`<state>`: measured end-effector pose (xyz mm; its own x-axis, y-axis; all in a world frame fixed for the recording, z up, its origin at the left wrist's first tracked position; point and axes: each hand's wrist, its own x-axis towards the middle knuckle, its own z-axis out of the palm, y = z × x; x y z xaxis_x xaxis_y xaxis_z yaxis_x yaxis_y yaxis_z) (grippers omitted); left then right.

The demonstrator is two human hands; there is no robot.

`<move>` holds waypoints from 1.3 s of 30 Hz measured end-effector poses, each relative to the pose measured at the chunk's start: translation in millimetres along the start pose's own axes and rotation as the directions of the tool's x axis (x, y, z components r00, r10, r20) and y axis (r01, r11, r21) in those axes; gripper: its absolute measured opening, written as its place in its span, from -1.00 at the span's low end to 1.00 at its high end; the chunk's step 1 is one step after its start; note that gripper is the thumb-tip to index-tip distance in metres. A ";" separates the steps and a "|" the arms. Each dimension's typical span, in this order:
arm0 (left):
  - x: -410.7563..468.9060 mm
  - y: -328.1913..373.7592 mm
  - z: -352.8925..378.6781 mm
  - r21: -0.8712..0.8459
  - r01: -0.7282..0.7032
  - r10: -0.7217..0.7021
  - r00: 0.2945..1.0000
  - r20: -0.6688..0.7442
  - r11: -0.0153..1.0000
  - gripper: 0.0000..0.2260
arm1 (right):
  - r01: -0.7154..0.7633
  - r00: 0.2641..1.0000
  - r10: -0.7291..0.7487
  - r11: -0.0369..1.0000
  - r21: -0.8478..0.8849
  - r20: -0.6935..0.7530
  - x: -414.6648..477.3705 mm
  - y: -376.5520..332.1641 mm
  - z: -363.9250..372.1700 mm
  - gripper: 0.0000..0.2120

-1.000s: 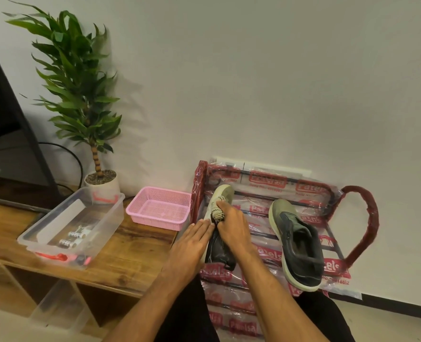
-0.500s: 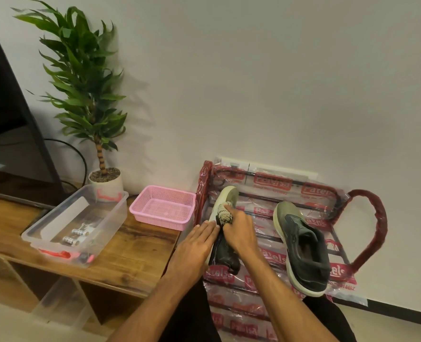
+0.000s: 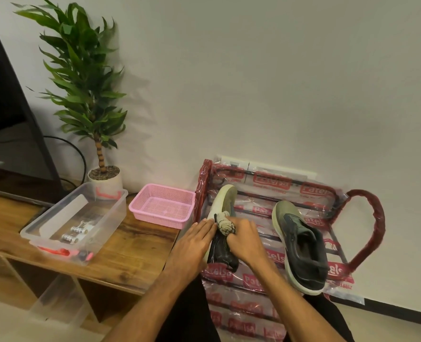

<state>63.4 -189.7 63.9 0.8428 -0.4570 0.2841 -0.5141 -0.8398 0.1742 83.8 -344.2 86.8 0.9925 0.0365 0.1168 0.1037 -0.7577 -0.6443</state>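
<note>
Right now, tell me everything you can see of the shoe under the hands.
The shoe is a sneaker with an olive-green toe, a dark heel part and a pale sole, seemingly fabric. It lies on the plastic-wrapped rack, toe pointing away, tilted sideways. The left hand rests straight fingers on its sole side; the right hand holds a rolled striped bundle at its opening.

right hand (image 3: 244, 240) drew the rolled sock (image 3: 225, 224) back along the shoe (image 3: 225, 197).

My right hand (image 3: 245, 240) hides the middle of the shoe (image 3: 225, 198) at the left edge of the rack (image 3: 367, 218). Its finger ends are out of sight under the rolled bundle (image 3: 225, 224), whose material I cannot tell. The bits in the clear bin (image 3: 113, 208) are too small to name. The dark screen (image 3: 4, 107) is cut off at the left.
</note>
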 end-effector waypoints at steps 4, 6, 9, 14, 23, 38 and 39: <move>1.4 -2.7 0.3 0.060 -0.023 0.019 0.998 0.061 0.998 -0.10 | 0.080 0.996 -0.081 0.997 0.022 0.030 -12.7 6.2 -9.9 -0.60; 1.0 -5.7 1.0 0.142 -0.004 -0.004 0.998 0.056 0.990 0.00 | 0.048 0.999 -0.047 0.997 0.051 -0.027 -7.7 5.4 -12.6 -0.58; -1.1 -9.6 5.5 0.161 0.002 -0.016 0.996 0.090 0.987 0.06 | 0.002 0.991 0.001 1.000 0.022 -0.137 3.4 -2.2 -11.5 -0.45; -2.3 -14.8 9.5 0.172 0.016 -0.040 0.990 0.133 0.985 0.07 | 0.186 0.976 -0.205 0.960 -0.211 -0.072 -9.2 -12.7 13.6 -0.33; -4.3 -8.6 9.3 0.154 0.080 -0.092 0.993 0.076 0.985 0.06 | 0.244 0.951 -0.296 0.900 -0.362 -0.095 -4.9 -6.8 10.0 -0.38; -0.2 -8.6 14.1 0.196 0.018 -0.014 1.000 -0.019 0.980 -0.21 | 0.353 0.926 -0.377 0.829 -0.433 0.032 -74.1 0.4 21.0 -0.34; 0.6 -9.2 14.9 0.206 0.020 -0.014 0.999 -0.029 0.978 -0.20 | 0.358 0.925 -0.378 0.823 -0.441 0.045 -75.7 1.6 15.5 -0.39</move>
<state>71.0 -186.7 48.4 0.8449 -0.4366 0.3089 -0.4537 -0.8909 -0.0182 9.9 -338.0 65.2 0.8816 0.3496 0.3172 0.4119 -0.8979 -0.1553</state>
